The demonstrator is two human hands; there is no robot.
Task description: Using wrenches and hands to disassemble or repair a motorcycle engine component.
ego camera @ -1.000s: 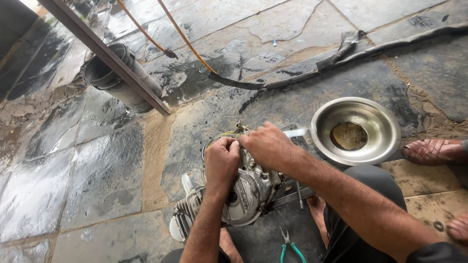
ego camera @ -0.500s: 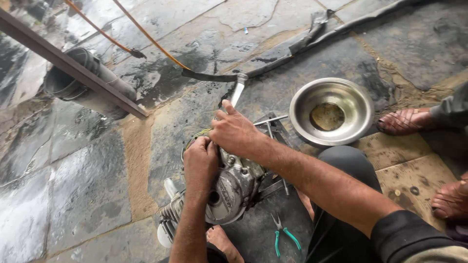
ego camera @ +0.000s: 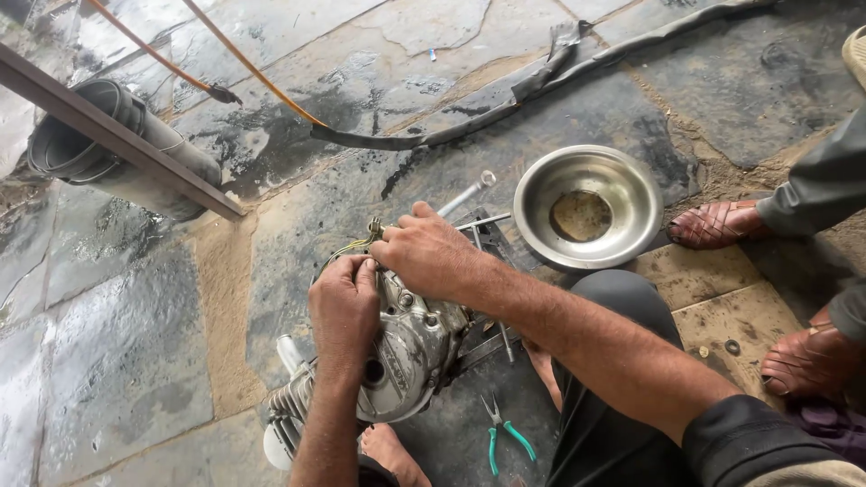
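A small grey metal engine [ego camera: 406,352] with cooling fins lies on the wet stone floor in front of me. My left hand [ego camera: 345,302] rests on its upper left side, fingers curled against the casing. My right hand [ego camera: 424,252] grips the top of the engine where a bundle of yellow-green wires [ego camera: 365,236] comes out. Both hands press on the engine together. What lies under the palms is hidden.
A steel bowl [ego camera: 631,203] with brownish liquid sits to the right. Green-handled pliers [ego camera: 501,433] and a wrench [ego camera: 469,192] lie near the engine. Another person's sandalled feet [ego camera: 722,225] are at the right. A black pipe [ego camera: 108,149], metal bar and hose lie beyond.
The view has shifted so the engine and bowl sit lower and more central. My right hand has drawn back slightly onto the engine top; my left hand stays on the casing.
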